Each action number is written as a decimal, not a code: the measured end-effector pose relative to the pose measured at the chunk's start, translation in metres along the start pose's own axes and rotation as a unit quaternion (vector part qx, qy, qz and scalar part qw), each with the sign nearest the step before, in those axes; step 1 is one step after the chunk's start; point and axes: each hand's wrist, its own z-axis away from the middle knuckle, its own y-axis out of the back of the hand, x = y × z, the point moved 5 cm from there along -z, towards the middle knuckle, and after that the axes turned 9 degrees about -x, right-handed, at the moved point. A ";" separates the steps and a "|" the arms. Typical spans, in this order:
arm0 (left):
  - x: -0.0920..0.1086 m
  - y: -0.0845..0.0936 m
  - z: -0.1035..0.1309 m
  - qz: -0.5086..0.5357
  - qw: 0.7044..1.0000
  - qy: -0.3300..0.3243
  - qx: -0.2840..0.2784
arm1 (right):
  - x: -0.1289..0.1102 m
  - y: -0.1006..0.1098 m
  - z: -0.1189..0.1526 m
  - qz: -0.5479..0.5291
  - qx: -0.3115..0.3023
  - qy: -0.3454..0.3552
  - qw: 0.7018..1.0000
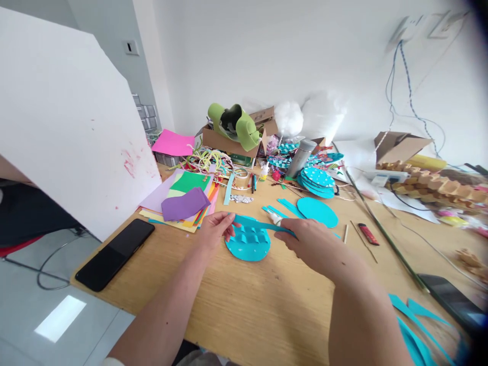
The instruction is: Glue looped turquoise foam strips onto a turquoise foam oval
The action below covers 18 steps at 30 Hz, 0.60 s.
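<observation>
A blue paper strip point(259, 224) stretches between my two hands, above a round blue disc point(248, 251) with raised wavy strips on its upper part. My left hand point(218, 225) pinches the strip's left end. The right end lies in my closed right hand point(305, 235), where a small white-tipped bottle point(275, 218) also shows by the fingers; part of it is hidden. Just beyond my right hand lies a plain blue disc point(318, 212), with loose blue strips point(290, 207) beside it.
Coloured paper sheets point(185, 201) and a black phone point(116, 254) lie at left. Further back stand a grey bottle point(301, 158), dotted blue discs point(316, 181) and a cardboard box point(229, 142). A long green stick point(385, 229) and a red glue tube point(368, 234) lie at right.
</observation>
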 end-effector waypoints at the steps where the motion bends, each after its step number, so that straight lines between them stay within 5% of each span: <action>1: 0.000 0.001 0.000 -0.009 1.000 -0.004 0.003 | -0.002 0.002 -0.001 0.003 -0.003 -0.005 1.000; 7: -0.003 0.004 -0.002 -0.017 1.000 0.021 -0.002 | -0.015 0.005 -0.012 -0.041 -0.051 0.034 0.997; 18: -0.003 0.013 -0.004 0.053 0.998 0.023 0.027 | -0.002 -0.001 -0.030 -0.113 -0.061 0.082 0.988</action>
